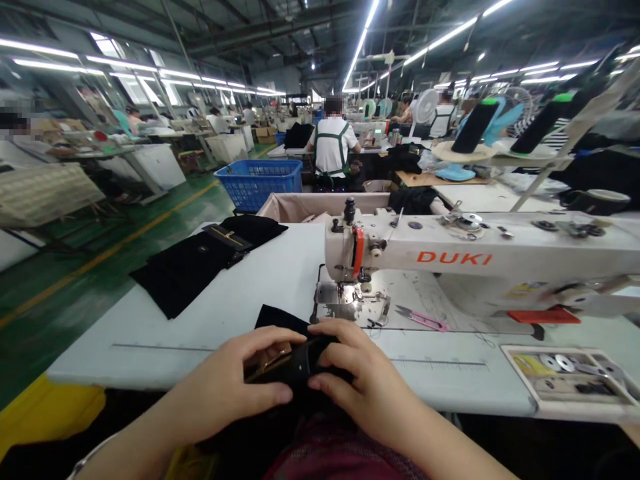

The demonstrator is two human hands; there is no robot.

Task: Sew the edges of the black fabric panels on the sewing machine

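Note:
Both hands grip a black fabric piece (283,319) with a dark band and a gold-coloured strip, held at the table's front edge. My left hand (250,373) closes on its left side, thumb in front and fingers behind. On the right side, my right hand (350,373) pinches the dark band between thumb and fingers. Just beyond the hands is the sewing machine's needle area (353,300). A stack of black fabric pieces (200,267), the top one with a gold zip-like strip, lies at the table's left. Pink-handled thread snips (423,318) rest right of the needle plate.
The white sewing machine (465,247) spans the right side. A tray of bobbins and small parts (575,380) is set into the table (165,367) at right. Black thread cones (475,125) stand behind. Beyond are a blue basket (260,183) and a seated person (333,143).

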